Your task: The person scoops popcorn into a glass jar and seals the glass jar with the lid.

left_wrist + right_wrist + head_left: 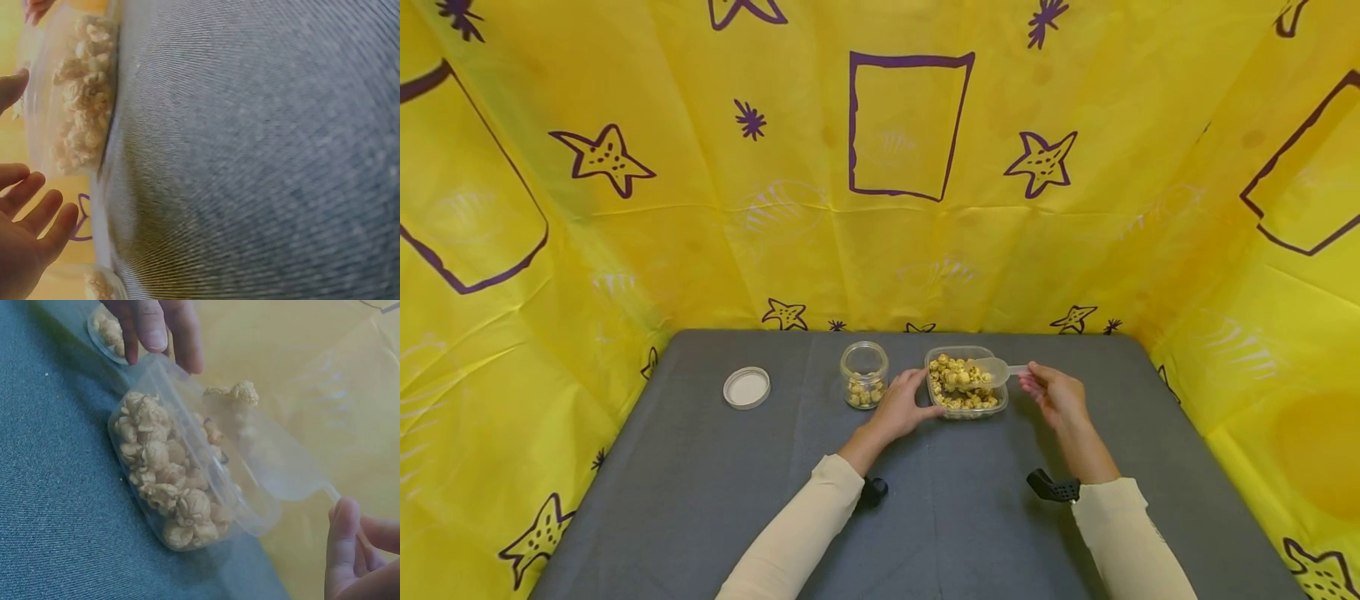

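A clear plastic container point(973, 414) of caramel popcorn point(164, 469) stands toward the back of the table. My left hand point(901, 406) is at its left side, thumb and fingers spread and fairly straight around the near left corner. In the left wrist view the thumb point(12, 87) overlaps the container's wall. My right hand point(1056, 393) pinches the handle of a translucent scoop point(995, 372) between thumb and fingers. The scoop is tilted over the container's opening, with popcorn pieces point(244, 394) at its front end.
A clear open jar point(864, 358) partly filled with popcorn stands just left of the left hand. Farther left, a round white-topped lid point(747, 388) lies on the grey tablecloth point(700, 483). A yellow patterned curtain point(805, 250) encloses the table's back and sides.
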Available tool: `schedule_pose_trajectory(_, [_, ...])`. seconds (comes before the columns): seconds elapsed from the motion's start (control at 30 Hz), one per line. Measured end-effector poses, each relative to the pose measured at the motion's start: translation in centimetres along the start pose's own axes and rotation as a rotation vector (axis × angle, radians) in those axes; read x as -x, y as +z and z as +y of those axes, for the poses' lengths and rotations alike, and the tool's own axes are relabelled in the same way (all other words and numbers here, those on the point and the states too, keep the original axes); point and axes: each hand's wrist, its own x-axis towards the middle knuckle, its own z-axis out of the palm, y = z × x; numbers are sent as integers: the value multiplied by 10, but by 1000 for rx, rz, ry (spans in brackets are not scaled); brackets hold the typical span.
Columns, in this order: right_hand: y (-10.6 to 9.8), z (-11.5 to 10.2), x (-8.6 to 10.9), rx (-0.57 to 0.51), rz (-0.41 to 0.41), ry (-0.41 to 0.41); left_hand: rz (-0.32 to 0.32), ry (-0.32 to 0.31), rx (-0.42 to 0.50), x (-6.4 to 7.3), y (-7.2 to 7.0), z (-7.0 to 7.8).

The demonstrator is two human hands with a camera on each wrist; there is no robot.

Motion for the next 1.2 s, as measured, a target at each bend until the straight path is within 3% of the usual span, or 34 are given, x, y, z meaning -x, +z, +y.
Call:
schedule_pose_trajectory(0.77, [15,-14,7,5,-46,-58,23,58,62,2,-26,22])
schedule_pose_trajectory(1.2, [27,-21,11,-6,-66,-79,64,54,70,3,-43,28])
